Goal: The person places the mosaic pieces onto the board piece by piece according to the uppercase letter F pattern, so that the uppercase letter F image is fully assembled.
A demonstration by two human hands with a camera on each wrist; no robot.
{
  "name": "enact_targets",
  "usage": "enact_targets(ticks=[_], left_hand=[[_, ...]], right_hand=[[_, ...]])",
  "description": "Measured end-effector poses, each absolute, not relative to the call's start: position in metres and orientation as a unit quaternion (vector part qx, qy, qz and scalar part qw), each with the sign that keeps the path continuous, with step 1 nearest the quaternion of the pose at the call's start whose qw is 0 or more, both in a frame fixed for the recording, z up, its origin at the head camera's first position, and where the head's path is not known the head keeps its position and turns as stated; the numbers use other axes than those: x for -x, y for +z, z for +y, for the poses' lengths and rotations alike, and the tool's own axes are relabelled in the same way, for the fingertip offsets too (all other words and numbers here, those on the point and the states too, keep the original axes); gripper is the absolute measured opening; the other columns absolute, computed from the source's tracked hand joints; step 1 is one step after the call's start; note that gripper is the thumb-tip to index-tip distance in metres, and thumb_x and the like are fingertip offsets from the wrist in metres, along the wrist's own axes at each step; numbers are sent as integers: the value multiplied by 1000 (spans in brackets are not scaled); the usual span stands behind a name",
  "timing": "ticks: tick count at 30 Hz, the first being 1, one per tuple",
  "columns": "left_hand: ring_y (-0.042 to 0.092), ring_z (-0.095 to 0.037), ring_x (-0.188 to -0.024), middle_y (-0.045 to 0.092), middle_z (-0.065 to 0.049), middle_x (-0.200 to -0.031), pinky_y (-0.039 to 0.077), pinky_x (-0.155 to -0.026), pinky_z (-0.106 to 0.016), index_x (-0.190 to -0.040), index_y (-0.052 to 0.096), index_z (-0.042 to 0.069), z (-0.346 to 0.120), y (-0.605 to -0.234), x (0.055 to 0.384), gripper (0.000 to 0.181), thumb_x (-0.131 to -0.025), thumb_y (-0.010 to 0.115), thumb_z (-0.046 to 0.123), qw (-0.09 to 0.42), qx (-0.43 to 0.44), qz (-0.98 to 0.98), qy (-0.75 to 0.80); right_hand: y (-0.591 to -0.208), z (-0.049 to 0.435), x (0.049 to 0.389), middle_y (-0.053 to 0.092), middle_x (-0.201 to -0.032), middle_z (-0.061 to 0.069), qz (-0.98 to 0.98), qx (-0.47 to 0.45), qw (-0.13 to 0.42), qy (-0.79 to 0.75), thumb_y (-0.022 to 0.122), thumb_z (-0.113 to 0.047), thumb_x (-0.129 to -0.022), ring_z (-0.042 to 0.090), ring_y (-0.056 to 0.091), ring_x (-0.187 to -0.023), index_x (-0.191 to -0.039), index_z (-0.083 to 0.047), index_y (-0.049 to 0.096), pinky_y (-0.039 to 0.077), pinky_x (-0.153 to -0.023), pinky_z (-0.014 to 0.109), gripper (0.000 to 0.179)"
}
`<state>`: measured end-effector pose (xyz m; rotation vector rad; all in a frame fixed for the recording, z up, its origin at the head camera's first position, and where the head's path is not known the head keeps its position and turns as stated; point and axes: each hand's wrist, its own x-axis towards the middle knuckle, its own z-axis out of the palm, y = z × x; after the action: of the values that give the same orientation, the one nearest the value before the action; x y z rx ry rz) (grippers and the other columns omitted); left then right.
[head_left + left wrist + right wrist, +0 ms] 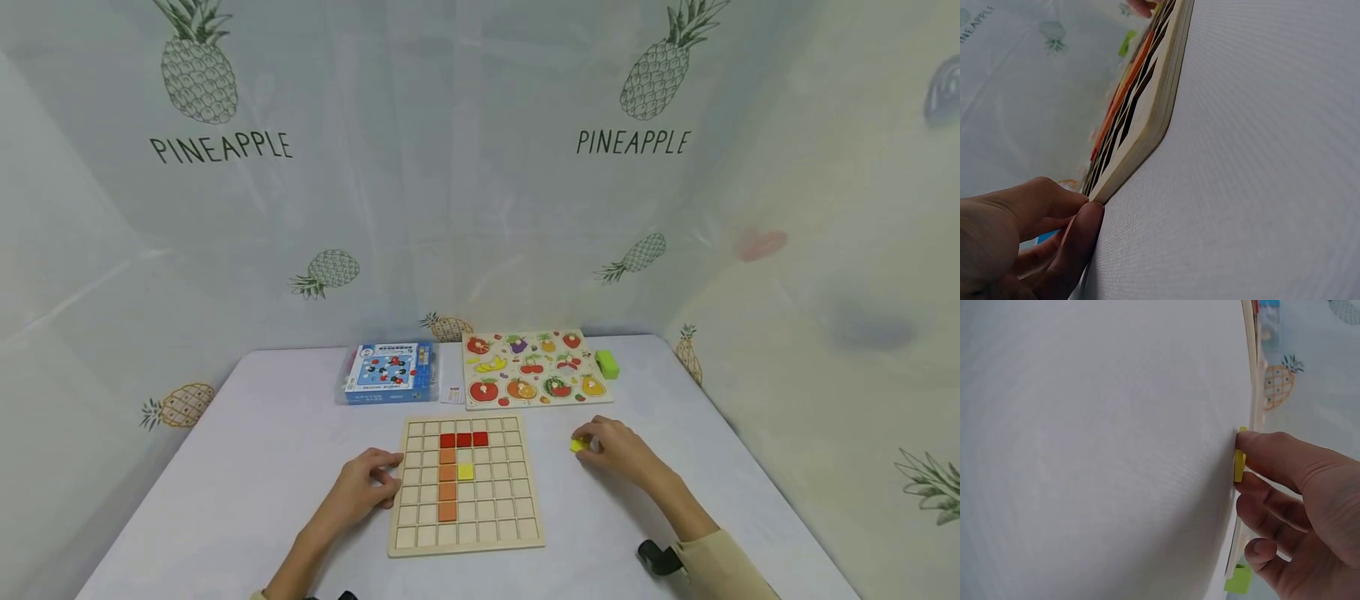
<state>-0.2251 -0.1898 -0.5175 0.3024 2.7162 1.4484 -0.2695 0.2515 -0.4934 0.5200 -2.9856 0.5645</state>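
Observation:
A wooden grid board (498, 487) lies on the table with three red tiles (464, 439) in a row near its top. Below the leftmost red one, several orange tiles (447, 492) form a column. One yellow tile (466, 472) sits in a cell right of that column. My left hand (365, 482) pinches the board's left edge between thumb and finger, as the left wrist view also shows. To the right of the board, my right hand (617, 450) pinches a yellow tile (1239, 467) by its edges, at the tabletop. The fingers partly hide this tile.
Behind the board are a blue boxed set (386, 372) and a fruit puzzle board (536, 367). A green block (607, 364) stands beside the puzzle. The white table (285, 433) meets a pineapple-print curtain (450, 208) at the back.

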Motion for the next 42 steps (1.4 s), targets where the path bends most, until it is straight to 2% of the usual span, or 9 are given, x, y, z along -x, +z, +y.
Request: enact_targets(ticks=[12,22,42], left_hand=[[59,-7,-68,61,-13,-111,56,-51,-20,-123,65,-2,-189,-515,224,41,-82,72,2,23,-92,879,468],[59,-7,-68,62,-14,-112,57,-51,-20,-122,65,-2,-189,-516,225,41,-82,73,2,23,-93,878,470],[60,-8,-69,61,-13,-112,56,-51,-20,-123,66,-1,-189,-520,227,41,-82,72,3,25,-86,879,468]], right_hand=[[-487,245,269,64,-89,-6,-966,-176,29,187,81,-20,-78,7,49,-72,-102,-13,75,46,-61,18,25],[-482,235,270,67,-92,-5,-956,-219,35,190,78,-16,-80,8,52,-74,-103,-11,75,46,-61,16,23],[-481,187,270,64,-92,-6,-937,-294,17,189,76,-20,-84,2,46,-66,-105,-14,75,43,-55,13,22]])
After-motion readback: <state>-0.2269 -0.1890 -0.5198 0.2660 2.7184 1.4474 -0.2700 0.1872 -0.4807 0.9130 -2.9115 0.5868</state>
